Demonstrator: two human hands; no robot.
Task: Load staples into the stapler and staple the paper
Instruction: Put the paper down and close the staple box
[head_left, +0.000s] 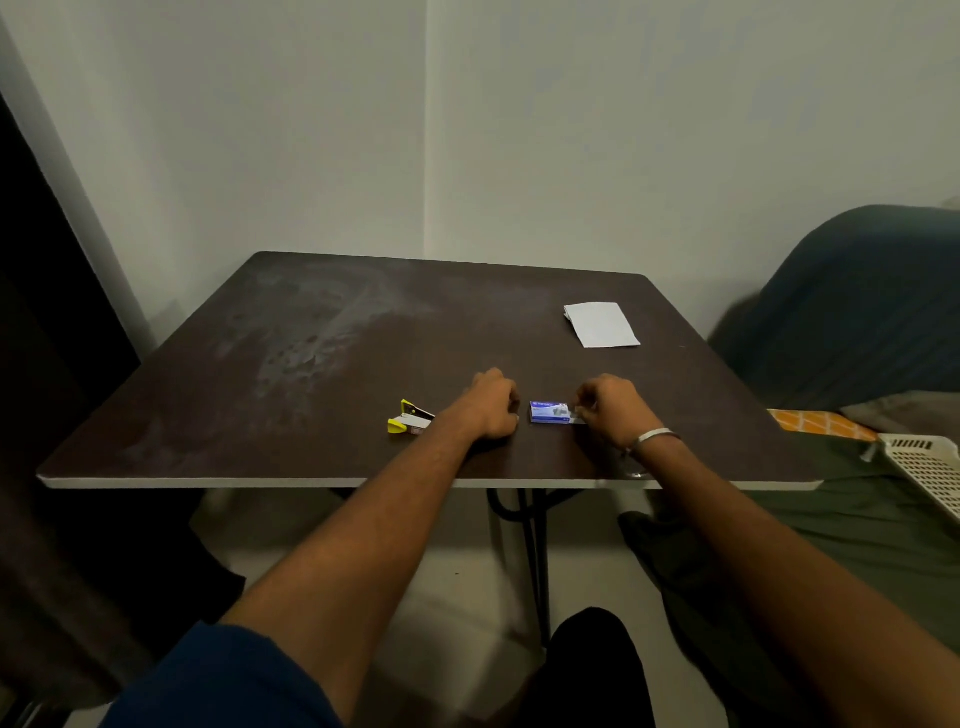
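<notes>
Table dk brown, worn, rm corner, pale walls

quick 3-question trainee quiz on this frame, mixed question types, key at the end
1. True or false: the yellow stapler lies open on the table, to the left of the left hand.
2. Which hand is at the end of the blue staple box?
A. the left hand
B. the right hand
C. neither
3. Fill in: the white paper lies near the table's far ____ corner, untouched.

Key
1. True.
2. B. Its fingers meet the box's right end, where a pale bit pokes out; whether that is a tray or staples is too small to tell.
3. Right.
</notes>
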